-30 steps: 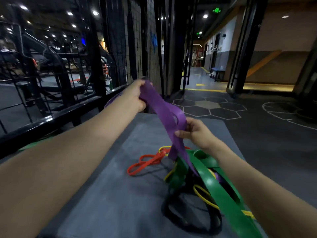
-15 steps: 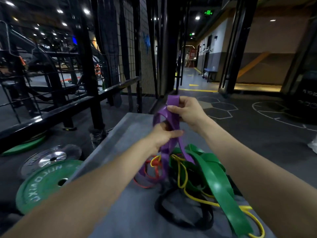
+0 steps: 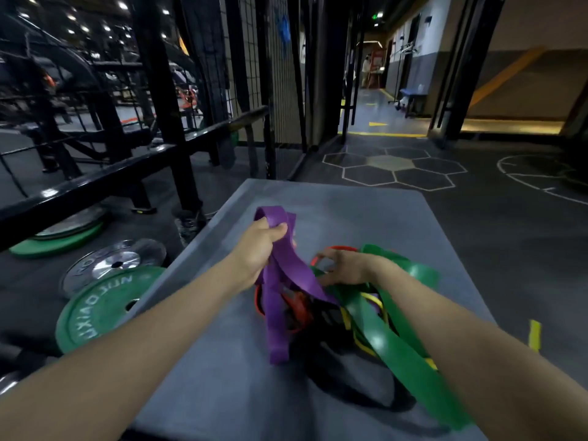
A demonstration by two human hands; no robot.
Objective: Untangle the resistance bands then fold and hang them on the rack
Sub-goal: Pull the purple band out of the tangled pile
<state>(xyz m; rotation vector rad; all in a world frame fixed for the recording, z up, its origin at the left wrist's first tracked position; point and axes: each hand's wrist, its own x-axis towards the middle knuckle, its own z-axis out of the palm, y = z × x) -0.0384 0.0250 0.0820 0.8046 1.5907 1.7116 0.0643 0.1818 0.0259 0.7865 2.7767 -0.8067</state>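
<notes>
Purple band (image 3: 280,281) hangs lengthwise from left hand (image 3: 259,249), folded top loop above the fist, free end resting on grey mat (image 3: 203,361). Left hand clenched around it. Right hand (image 3: 345,265), fingers spread and loose, rests on the tangled pile beside green band (image 3: 394,338); whether it grips anything is unclear.

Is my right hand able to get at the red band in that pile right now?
Probably yes: the right hand hovers open beside the red band, nothing between them.
</notes>
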